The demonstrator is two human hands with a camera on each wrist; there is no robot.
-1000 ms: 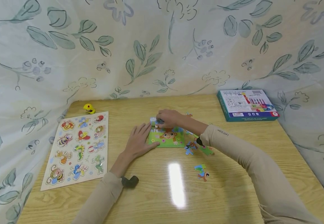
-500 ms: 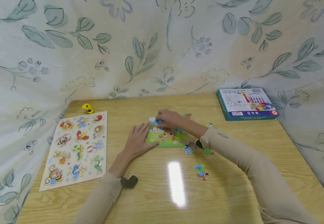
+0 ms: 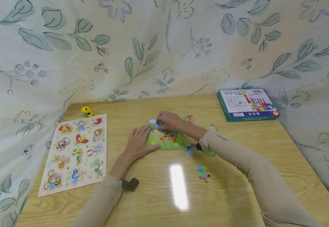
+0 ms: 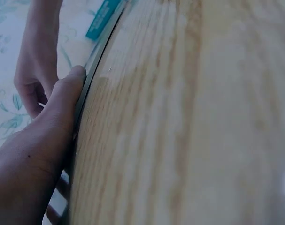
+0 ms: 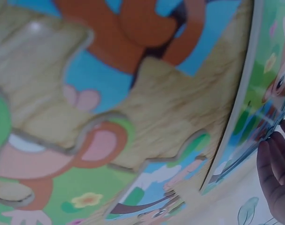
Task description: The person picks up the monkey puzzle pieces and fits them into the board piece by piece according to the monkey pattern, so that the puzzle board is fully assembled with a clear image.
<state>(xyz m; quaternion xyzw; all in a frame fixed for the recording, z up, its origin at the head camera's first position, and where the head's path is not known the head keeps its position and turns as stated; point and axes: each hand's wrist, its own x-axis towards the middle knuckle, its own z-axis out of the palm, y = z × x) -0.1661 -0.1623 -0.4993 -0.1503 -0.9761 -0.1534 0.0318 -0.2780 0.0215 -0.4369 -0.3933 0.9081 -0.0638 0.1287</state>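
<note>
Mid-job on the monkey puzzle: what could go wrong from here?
The right hand presses a piece into the assembled puzzle; if the left hand bracing its edge slips, the joined pieces may slide or split. The right sleeve hangs over the loose pieces and could sweep them aside.

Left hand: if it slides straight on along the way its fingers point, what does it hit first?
Likely the right hand. The left hand lies flat on the table, fingers on the assembled puzzle edge, pointing up-right toward it. Depth is hard to judge from the head view.
</note>
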